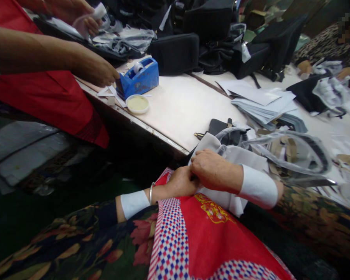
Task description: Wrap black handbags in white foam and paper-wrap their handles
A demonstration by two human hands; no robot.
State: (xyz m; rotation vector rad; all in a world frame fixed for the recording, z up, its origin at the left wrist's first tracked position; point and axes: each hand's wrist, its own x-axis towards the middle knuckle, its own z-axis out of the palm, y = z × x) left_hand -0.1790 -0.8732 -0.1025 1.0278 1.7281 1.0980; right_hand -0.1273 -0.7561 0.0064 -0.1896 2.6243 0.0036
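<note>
Scanning from the upper left of the frame, I see a co-worker's hand [96, 72] touching the blue tape dispenser [140, 77] near the table [181, 112] edge. A small round tub of pale paste [137, 104] sits just below the dispenser. At the lower centre, over my red checkered apron [192, 233], my left hand [179, 181] is curled shut, fingers pinching the near edge of the white cloth [239, 155]. My right hand [212, 169] presses against the left one, fingers bent down and gripping the same cloth. The cloth lies at the table's near edge, partly under my right wrist and hanging onto the apron. Further right, a stack of grey paper sheets [265, 103] rests mid-table. A clear plastic bag of cardboard pieces [286, 149] lies just beside the cloth.
</note>
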